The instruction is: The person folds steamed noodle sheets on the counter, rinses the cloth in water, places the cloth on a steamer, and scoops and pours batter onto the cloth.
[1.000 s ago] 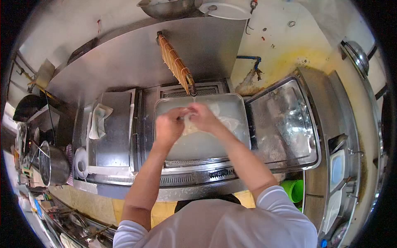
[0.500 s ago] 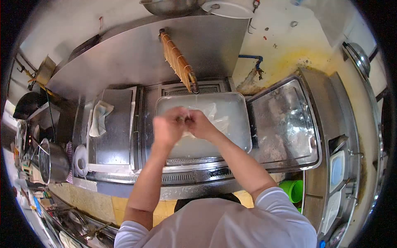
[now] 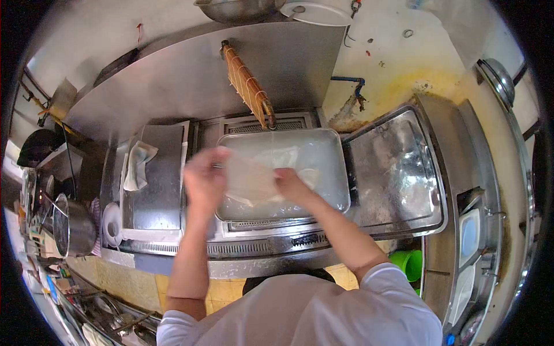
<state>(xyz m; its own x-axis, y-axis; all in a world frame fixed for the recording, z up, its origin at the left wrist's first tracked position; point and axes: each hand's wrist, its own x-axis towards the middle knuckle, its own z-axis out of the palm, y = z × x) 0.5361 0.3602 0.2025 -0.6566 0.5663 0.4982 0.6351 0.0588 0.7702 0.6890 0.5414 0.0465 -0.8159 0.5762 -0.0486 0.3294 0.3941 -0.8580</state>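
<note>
A thin, pale wet cloth (image 3: 248, 177) is stretched between my two hands, low over a metal tray (image 3: 347, 173) of cloudy water. My left hand (image 3: 205, 173), blurred by motion, is closed on the cloth's left end near the tray's left rim. At the cloth's right end, my right hand (image 3: 291, 183) pinches it above the middle of the tray. More whitish material (image 3: 288, 155) shows in the water behind the cloth; its kind is unclear. A thin stream falls into the tray from a pipe spout (image 3: 271, 122).
A slatted mat (image 3: 245, 81) is wrapped around the spout pipe. On the left, a folded white cloth (image 3: 138, 166) lies on a steel surface (image 3: 161, 202). A large wet metal tray (image 3: 398, 173) stands at the right. A pot (image 3: 75, 225) and a green bucket (image 3: 411, 264) are farther out.
My hands were together over the tray with the cloth bunched between them. My left hand has moved left, my right hand slightly right and down, and the cloth is now spread out.
</note>
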